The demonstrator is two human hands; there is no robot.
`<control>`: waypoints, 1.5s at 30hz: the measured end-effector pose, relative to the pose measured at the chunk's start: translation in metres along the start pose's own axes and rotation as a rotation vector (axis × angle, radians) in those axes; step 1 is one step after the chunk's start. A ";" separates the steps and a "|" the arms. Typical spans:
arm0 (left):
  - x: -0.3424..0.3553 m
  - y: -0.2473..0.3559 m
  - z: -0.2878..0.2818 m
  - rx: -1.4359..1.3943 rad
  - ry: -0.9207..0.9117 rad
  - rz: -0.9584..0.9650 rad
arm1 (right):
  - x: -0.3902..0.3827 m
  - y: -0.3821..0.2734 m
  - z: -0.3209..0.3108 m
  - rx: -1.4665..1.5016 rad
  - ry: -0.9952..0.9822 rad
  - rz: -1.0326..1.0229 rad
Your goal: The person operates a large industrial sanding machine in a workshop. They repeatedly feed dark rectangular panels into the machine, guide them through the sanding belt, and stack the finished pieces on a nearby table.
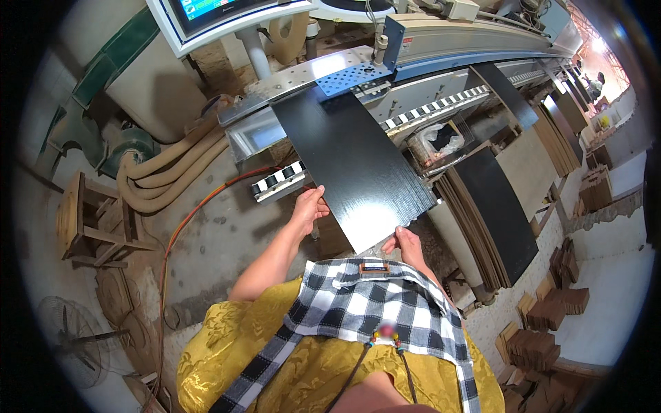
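Observation:
A long black board (358, 158) with a glossy, faintly grained face lies in front of me, its far end on the machine's metal bed (265, 93) beside a blue perforated plate (352, 79). My left hand (310, 208) grips the board's left edge, thumb on top and fingers curled beneath. At the near right corner my right hand (406, 244) pinches the near edge. The undersides of both grips are hidden by the board. A roller rail (281, 183) reaches out at the board's left side.
Stacked boards with a black top one (492, 213) stand at the right. Brown hoses (175, 162) and an orange cable (200, 203) run along the left floor, near a wooden stool (100, 220). A screen (220, 14) stands at the far left; a fan (69, 341) is at lower left.

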State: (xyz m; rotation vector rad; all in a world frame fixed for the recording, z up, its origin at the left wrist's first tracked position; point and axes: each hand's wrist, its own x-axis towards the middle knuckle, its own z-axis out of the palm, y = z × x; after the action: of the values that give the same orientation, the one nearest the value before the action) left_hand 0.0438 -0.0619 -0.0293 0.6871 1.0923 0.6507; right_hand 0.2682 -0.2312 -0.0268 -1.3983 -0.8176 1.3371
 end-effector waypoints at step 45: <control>0.086 0.005 0.138 0.080 0.046 0.090 | -0.140 0.117 -0.170 0.266 0.816 0.365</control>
State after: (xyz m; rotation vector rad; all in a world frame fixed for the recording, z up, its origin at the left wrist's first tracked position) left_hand 0.2003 -0.0172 -0.0324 0.7971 1.1399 0.7052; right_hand 0.3926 -0.4300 -0.1132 -1.7222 0.1573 0.9384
